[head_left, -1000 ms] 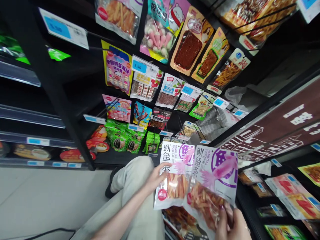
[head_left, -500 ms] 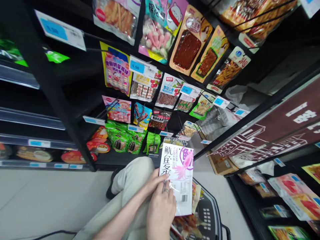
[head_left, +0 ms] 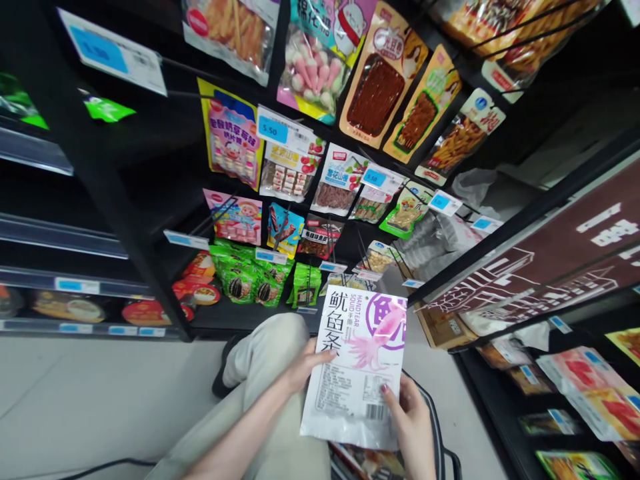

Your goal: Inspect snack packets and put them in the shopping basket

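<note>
I hold a white snack packet [head_left: 357, 367] with a purple circle, a pink squid drawing and a printed label. My left hand [head_left: 305, 363] grips its left edge, thumb on the front. My right hand [head_left: 413, 420] grips its lower right corner, thumb pressed on the label. The packet hangs over a black shopping basket [head_left: 440, 440], where orange snack packets [head_left: 373, 461] lie under it. My knee in light trousers [head_left: 260, 363] is just left of the packet.
Black racks ahead carry hanging snack bags [head_left: 380, 87] with blue price tags [head_left: 273, 130]. Green packets [head_left: 245, 277] stand on the lowest shelf. A brown signboard [head_left: 565, 260] runs along the right, above more packets [head_left: 585, 387]. Pale floor [head_left: 75, 407] lies to the left.
A second before, I held two squid packets side by side. One has gone down out of sight; my right hand crossed over the remaining packet and now grips its lower right corner.
</note>
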The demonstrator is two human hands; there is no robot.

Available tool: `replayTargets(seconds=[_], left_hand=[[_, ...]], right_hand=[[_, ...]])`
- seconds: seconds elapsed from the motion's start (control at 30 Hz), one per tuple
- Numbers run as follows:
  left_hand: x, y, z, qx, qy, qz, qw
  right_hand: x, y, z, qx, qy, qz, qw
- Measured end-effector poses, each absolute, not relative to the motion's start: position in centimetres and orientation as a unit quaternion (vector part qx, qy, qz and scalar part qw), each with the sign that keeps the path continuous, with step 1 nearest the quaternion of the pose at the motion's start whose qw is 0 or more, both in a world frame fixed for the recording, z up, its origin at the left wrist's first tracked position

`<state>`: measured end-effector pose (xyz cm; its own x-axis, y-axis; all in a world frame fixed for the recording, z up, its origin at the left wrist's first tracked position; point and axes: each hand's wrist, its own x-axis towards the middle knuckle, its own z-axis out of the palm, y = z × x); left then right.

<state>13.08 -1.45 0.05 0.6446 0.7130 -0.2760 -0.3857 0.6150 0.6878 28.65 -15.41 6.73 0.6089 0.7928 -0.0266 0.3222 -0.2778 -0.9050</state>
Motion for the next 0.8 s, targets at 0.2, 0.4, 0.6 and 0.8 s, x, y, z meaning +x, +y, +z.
replayTargets(seconds=[0.2,0.4,0.6,0.8], left_hand=[[12.8,-1.6,0.4,0.298,0.273,0.319,0.858],[12.9,-1.6,0.7,0.298,0.269,0.312,0.861],[12.8,-1.6,0.7,0.294,0.263,0.318,0.862],[12.9,-1.6,0.6,0.295,0.261,0.319,0.862]], right_hand=[[28.2,-15.6,6.2,-0.753,-0.359,0.253,0.490],[28.6,-15.8,5.8,-0.752,-0.356,0.257,0.493],[28.6,-15.9,5.6,-0.758,-0.360,0.250,0.482],[28.4,-15.7,5.9,-0.754,-0.363,0.251,0.486]])
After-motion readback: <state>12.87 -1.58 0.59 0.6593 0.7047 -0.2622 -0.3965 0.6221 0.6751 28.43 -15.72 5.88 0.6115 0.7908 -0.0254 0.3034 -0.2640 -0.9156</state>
